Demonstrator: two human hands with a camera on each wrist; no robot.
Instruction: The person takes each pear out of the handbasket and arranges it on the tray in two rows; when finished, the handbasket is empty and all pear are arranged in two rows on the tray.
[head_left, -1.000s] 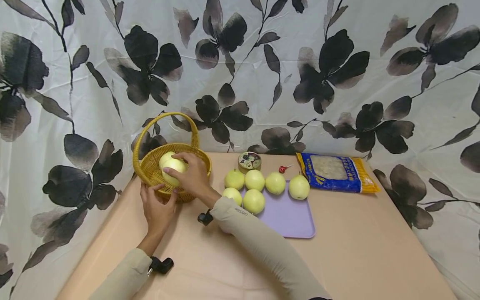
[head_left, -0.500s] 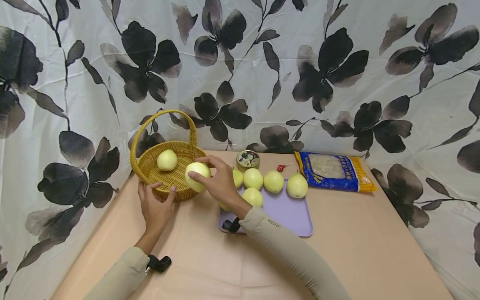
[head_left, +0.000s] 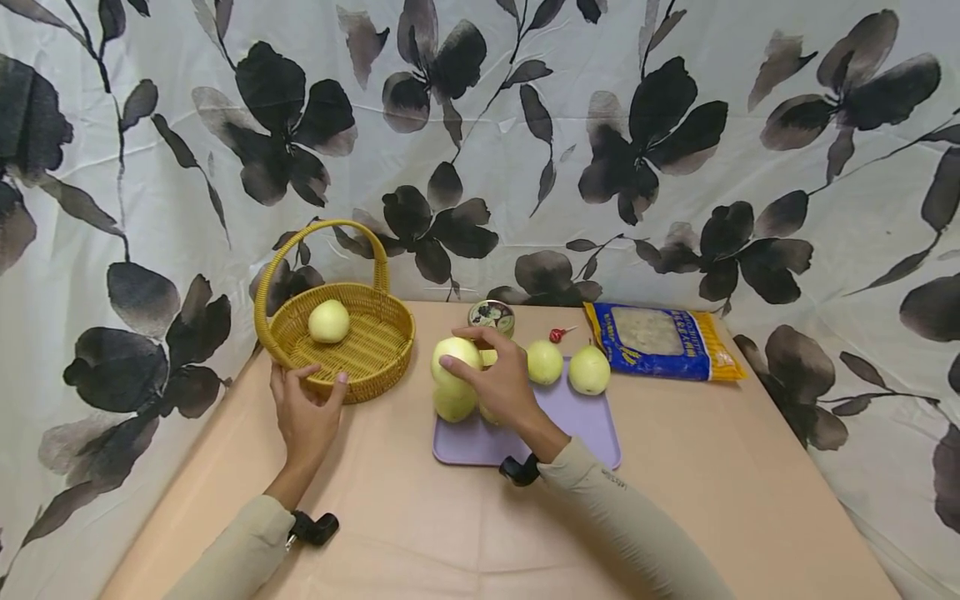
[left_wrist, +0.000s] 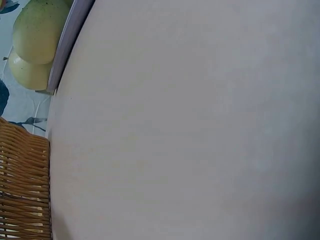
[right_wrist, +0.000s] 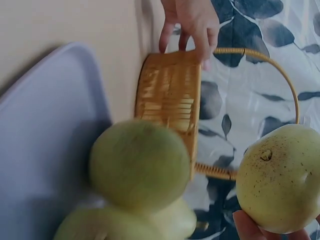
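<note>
My right hand [head_left: 507,383] holds a pale yellow-green pear [head_left: 453,353] between thumb and fingers at the left of the lilac tray [head_left: 472,452]. This pear overlaps another pear [head_left: 454,403] in the head view; its speckled skin [right_wrist: 280,180] shows up close in the right wrist view. On the tray sit several pears, two of them plain at the right, such as one pear [head_left: 589,370]; my hand partly hides others. My left hand [head_left: 306,421] grips the near rim of the yellow wicker basket [head_left: 375,337]. Inside the basket lies one pear [head_left: 328,322].
Behind the tray stand a round tin [head_left: 491,317] and a small red lollipop [head_left: 557,335]. A blue and yellow plastic packet [head_left: 660,342] lies at the back right. A floral cloth [head_left: 555,208] hangs behind the table [head_left: 405,517].
My right hand has carried the pear out of the basket, rightward to the tray. My left hand has stayed at the basket's rim, and the other pear still lies inside.
</note>
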